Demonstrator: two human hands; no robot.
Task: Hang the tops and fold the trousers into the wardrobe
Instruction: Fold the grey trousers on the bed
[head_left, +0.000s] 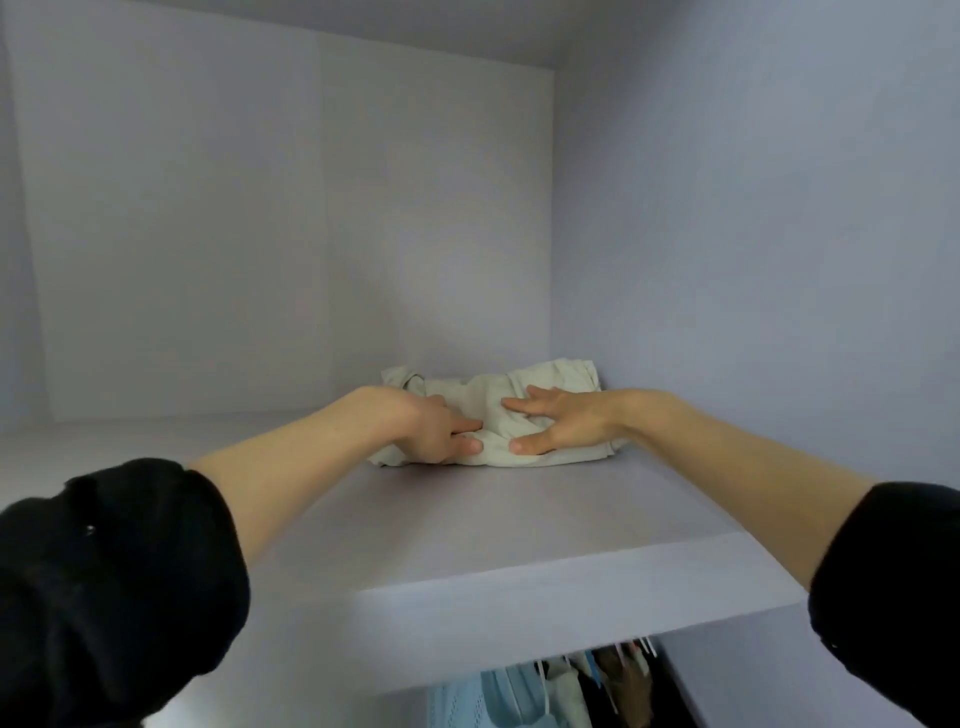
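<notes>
A folded pair of beige trousers (540, 387) lies on the upper wardrobe shelf (467, 530), near its back right corner. Both my arms reach onto the shelf. My left hand (441, 431) rests on the trousers' front left part, index finger and thumb stretched toward the middle, the other fingers hidden. My right hand (558, 421) lies flat on top of the trousers with its fingers spread and straight, pressing on the cloth. Black sleeves cover both upper arms.
The wardrobe's back wall (311, 234) and right side wall (753, 260) close in the shelf. Under the shelf's front edge, several tops (545, 691) hang on hangers, pale blue, beige and dark ones. The shelf's left part (130, 441) holds nothing.
</notes>
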